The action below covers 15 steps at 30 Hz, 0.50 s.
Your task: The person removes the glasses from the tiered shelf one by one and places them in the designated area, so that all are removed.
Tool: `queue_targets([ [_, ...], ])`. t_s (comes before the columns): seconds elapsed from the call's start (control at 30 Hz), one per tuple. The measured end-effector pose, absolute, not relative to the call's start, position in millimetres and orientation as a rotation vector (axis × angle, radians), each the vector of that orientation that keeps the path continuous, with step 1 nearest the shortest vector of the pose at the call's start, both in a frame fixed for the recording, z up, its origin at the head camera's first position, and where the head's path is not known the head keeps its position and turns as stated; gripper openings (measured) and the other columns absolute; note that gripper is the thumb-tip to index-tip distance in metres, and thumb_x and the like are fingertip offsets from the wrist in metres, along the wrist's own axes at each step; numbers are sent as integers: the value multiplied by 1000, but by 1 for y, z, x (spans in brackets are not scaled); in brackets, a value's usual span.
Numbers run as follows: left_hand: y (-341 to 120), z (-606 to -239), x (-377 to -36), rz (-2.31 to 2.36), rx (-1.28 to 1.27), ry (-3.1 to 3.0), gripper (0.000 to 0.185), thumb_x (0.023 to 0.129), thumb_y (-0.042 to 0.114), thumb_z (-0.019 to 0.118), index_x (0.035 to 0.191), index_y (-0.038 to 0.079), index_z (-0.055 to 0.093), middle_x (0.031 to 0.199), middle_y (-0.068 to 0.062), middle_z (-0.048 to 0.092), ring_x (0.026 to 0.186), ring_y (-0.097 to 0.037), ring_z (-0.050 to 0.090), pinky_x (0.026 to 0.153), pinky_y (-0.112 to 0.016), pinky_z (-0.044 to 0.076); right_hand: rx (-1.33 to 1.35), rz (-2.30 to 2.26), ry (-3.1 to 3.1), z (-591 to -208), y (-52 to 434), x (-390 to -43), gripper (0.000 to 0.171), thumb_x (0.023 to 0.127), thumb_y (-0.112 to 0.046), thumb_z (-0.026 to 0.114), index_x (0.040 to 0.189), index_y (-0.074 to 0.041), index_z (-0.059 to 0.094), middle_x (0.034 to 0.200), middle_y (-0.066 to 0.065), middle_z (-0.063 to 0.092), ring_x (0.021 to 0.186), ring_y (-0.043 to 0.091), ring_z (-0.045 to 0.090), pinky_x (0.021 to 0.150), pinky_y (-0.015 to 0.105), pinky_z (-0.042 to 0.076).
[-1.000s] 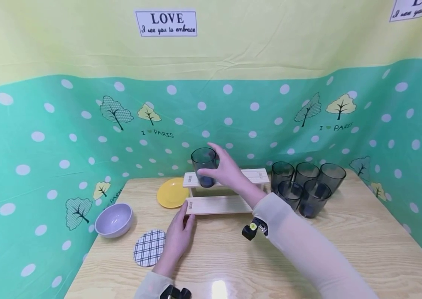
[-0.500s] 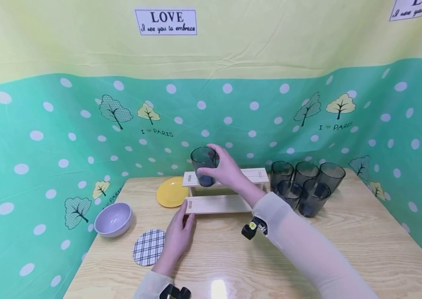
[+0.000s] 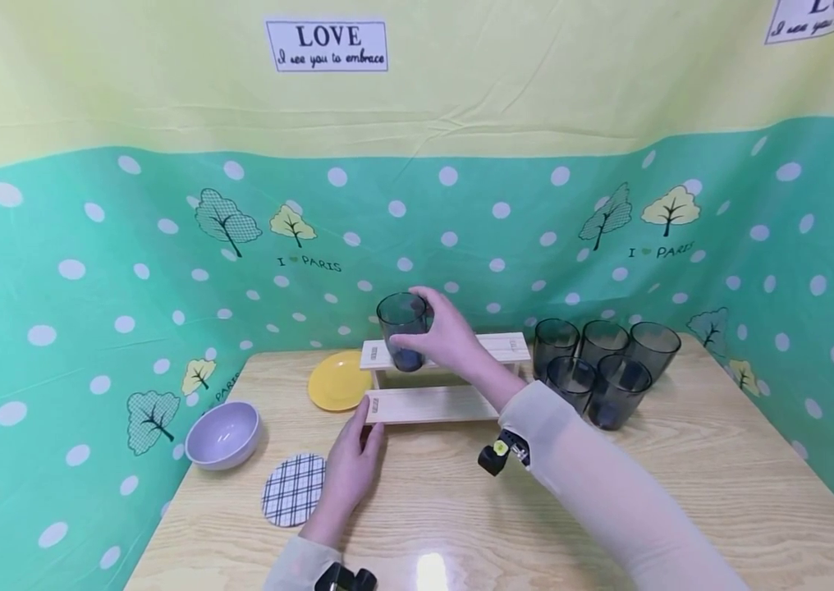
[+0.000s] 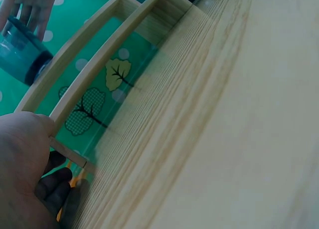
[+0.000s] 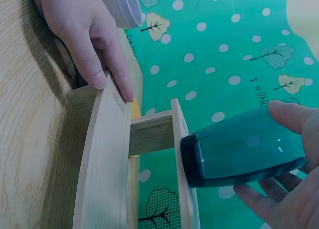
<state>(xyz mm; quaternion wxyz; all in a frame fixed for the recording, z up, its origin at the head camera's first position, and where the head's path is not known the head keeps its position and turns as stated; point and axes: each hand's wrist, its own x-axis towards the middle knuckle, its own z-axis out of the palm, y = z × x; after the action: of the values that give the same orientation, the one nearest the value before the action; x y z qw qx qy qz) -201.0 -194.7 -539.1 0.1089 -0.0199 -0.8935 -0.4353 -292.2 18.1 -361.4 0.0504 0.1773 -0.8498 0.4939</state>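
Observation:
A two-step wooden rack [image 3: 435, 405] stands on the table, its upper plank at the back. Its left end is held by my left hand [image 3: 354, 464], the thumb at the front edge and fingers round the end. My right hand [image 3: 450, 332] grips a dark tinted drinking glass [image 3: 396, 316] from the right, thumb in front. In the right wrist view the base of the glass [image 5: 239, 144] meets the top of the upper plank near its left end. The left wrist view shows the left thumb against the rack [image 4: 92, 72], with some fingers in shadow below.
Several matching glasses [image 3: 620, 392] stand in a cluster to the right of the rack. Left of it lie a yellow plate [image 3: 339, 381], a purple bowl [image 3: 223, 435] and a plaid round coaster [image 3: 294, 490]. A dotted green curtain [image 3: 461, 246] hangs behind the table.

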Motion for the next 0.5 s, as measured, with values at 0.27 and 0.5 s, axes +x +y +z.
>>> queue_targets([
  [0.27,-195,-539,-201,-1280,-50,-2634,64,118,29,56,175,12,33,174,-16,41,159,-38,40,131,-57,33,502,1514,-2574,-363,25,-286,90,89,-31,97,163,-16,49,152,9,59,138,31,59,111,52,56],
  [0.5,-195,-539,-201,-1274,-44,-2636,64,118,30,56,174,11,33,173,-16,42,159,-38,40,131,-57,33,496,1514,-2583,-357,37,-272,89,88,-34,98,162,-20,52,148,5,62,135,29,59,108,51,57],
])
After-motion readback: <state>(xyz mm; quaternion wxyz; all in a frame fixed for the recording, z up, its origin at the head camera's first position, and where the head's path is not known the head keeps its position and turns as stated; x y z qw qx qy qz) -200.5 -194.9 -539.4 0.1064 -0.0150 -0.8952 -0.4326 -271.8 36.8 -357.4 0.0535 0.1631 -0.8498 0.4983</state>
